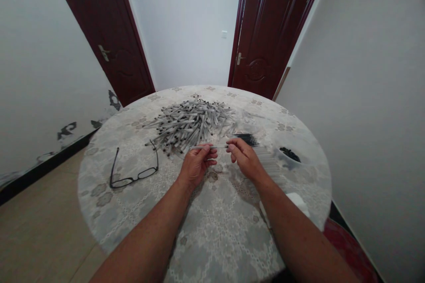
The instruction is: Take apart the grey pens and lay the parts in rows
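Observation:
My left hand (pixel 195 166) is closed with thumb and fingertips on a slim, pale pen tube (pixel 219 147), held level just above the table. At the tube's dark right end, my right hand (pixel 245 158) is closed in a pinch; any small part between its fingertips is too fine to make out. Behind my left hand lies a large heap of pale pen tubes with black ends (pixel 192 121). Thin black sticks, like pen refills (pixel 246 138), lie bunched just behind my right hand. Clear, empty-looking tubes (pixel 270 163) are laid side by side to its right, partly under my forearm.
A round table with a patterned lace-like cloth (pixel 212 230) carries everything. Black-framed glasses (pixel 134 180) lie open at the left. A pale bowl (pixel 288 162) of small black pieces (pixel 290 154) stands at the right. A white object (pixel 299 203) is partly hidden by my right forearm.

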{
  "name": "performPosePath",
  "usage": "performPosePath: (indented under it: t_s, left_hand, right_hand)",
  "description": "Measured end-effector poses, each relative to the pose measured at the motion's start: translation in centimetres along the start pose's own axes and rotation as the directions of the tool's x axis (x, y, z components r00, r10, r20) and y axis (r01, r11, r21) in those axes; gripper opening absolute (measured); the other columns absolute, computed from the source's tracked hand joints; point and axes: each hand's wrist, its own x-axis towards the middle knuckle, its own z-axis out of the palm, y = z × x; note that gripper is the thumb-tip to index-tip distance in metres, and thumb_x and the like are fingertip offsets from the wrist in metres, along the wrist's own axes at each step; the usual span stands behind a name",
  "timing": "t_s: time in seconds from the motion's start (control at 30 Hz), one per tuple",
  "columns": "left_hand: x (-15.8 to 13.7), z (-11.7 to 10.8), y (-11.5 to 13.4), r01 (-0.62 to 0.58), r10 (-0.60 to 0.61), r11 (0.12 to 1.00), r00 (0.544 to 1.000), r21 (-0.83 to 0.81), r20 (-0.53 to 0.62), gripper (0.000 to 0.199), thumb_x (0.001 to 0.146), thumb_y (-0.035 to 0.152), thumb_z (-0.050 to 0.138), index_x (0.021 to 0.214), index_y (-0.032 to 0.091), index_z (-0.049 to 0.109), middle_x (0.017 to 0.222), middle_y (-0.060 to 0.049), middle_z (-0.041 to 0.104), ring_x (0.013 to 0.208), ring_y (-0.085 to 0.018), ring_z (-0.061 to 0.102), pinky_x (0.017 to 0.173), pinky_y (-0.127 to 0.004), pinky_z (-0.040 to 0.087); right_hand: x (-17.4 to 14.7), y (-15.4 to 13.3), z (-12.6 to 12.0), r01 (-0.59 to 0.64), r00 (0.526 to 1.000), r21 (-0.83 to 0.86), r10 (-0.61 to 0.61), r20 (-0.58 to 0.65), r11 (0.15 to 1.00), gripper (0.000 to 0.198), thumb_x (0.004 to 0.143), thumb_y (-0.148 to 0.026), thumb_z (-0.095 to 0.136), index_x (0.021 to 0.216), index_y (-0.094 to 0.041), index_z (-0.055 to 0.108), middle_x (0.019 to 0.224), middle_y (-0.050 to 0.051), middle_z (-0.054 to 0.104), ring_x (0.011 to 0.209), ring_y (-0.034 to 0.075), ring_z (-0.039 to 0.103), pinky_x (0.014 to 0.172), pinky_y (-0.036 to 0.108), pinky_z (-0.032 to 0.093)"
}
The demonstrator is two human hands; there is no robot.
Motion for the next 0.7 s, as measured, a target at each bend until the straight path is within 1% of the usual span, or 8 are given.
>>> performPosePath:
  t_s: [0.13, 0.2, 0.27, 0.37, 0.43, 0.5, 0.57, 0.7]
  left_hand:
    - [-0.02, -0.01, -0.12, -0.003, 0.003, 1.000, 1.000, 0.023, 0.011, 0.040, 0.075, 0.038, 0.088, 0.101, 0.011, 0.073, 0.089, -0.010, 0.077, 0.072, -0.017, 0.074, 0.059, -0.027, 0.062]
    - [0.05, -0.08, -0.21, -0.007, 0.007, 1.000, 1.000, 0.027, 0.003, 0.040, 0.075, 0.038, 0.088, 0.101, 0.011, 0.073, 0.088, -0.010, 0.077, 0.072, -0.017, 0.074, 0.059, -0.027, 0.061]
    - [0.14, -0.15, -0.28, -0.010, 0.010, 1.000, 1.000, 0.025, -0.009, 0.039, 0.075, 0.038, 0.088, 0.100, 0.011, 0.073, 0.089, -0.009, 0.078, 0.072, -0.017, 0.074, 0.059, -0.026, 0.061]
    - [0.22, -0.16, -0.28, -0.004, 0.004, 1.000, 1.000, 0.024, -0.010, 0.041, 0.074, 0.040, 0.089, 0.099, 0.011, 0.073, 0.088, -0.010, 0.077, 0.073, -0.017, 0.073, 0.059, -0.026, 0.062]
    - [0.18, -0.07, -0.24, -0.001, 0.001, 1.000, 1.000, 0.026, -0.003, 0.042, 0.074, 0.040, 0.089, 0.099, 0.011, 0.074, 0.087, -0.010, 0.077, 0.072, -0.017, 0.073, 0.059, -0.026, 0.061]
    - [0.08, 0.06, -0.20, -0.001, 0.001, 1.000, 1.000, 0.031, -0.004, 0.042, 0.073, 0.040, 0.089, 0.099, 0.011, 0.074, 0.087, -0.009, 0.077, 0.071, -0.017, 0.073, 0.058, -0.025, 0.061]
    - [-0.01, 0.16, -0.18, -0.002, 0.002, 0.999, 1.000, 0.040, -0.010, 0.042, 0.073, 0.040, 0.089, 0.099, 0.011, 0.074, 0.087, -0.010, 0.077, 0.071, -0.016, 0.072, 0.058, -0.025, 0.061]
    - [-0.01, 0.12, -0.23, -0.004, 0.004, 0.999, 1.000, 0.042, -0.012, 0.042, 0.073, 0.041, 0.089, 0.098, 0.011, 0.073, 0.087, -0.010, 0.077, 0.071, -0.017, 0.072, 0.058, -0.025, 0.061]
  right_hand:
    - [0.09, 0.09, 0.16, -0.010, 1.000, -0.113, 0.012, 0.014, 0.994, 0.044, 0.103, -0.050, 0.042, 0.081, -0.020, 0.065, 0.072, 0.002, 0.065, 0.065, 0.016, 0.058, 0.063, 0.027, 0.042]
    - [0.13, 0.10, 0.13, 0.016, 1.000, -0.128, -0.014, 0.018, 0.992, 0.035, 0.101, -0.045, 0.049, 0.085, -0.020, 0.067, 0.075, 0.002, 0.066, 0.068, 0.016, 0.059, 0.065, 0.027, 0.043]
    - [0.13, 0.17, 0.10, 0.033, 0.999, -0.086, -0.033, 0.009, 0.996, 0.024, 0.096, -0.041, 0.057, 0.099, -0.020, 0.067, 0.081, 0.001, 0.067, 0.070, 0.016, 0.060, 0.066, 0.027, 0.044]
    - [0.09, 0.26, 0.09, 0.023, 1.000, 0.012, -0.023, 0.020, 1.000, 0.033, 0.094, -0.042, 0.060, 0.118, -0.020, 0.063, 0.088, 0.001, 0.068, 0.068, 0.015, 0.060, 0.065, 0.027, 0.046]
    - [0.08, 0.20, 0.06, -0.002, 1.000, 0.009, 0.002, 0.029, 1.000, 0.033, 0.099, -0.048, 0.051, 0.109, -0.019, 0.064, 0.084, 0.002, 0.067, 0.064, 0.015, 0.059, 0.063, 0.027, 0.045]
    - [0.10, 0.03, -0.01, -0.020, 0.999, -0.053, 0.022, 0.032, 0.998, 0.041, 0.103, -0.051, 0.042, 0.090, -0.020, 0.065, 0.075, 0.002, 0.065, 0.061, 0.015, 0.057, 0.061, 0.028, 0.043]
    - [0.12, -0.15, -0.12, -0.010, 0.999, -0.127, 0.015, 0.037, 0.992, 0.044, 0.103, -0.050, 0.042, 0.078, -0.020, 0.063, 0.069, 0.001, 0.063, 0.061, 0.015, 0.057, 0.061, 0.028, 0.041]
    - [0.08, -0.21, -0.20, 0.000, 0.999, -0.090, 0.003, 0.032, 0.996, 0.026, 0.096, -0.043, 0.055, 0.093, -0.020, 0.067, 0.074, 0.001, 0.066, 0.066, 0.016, 0.059, 0.065, 0.028, 0.044]
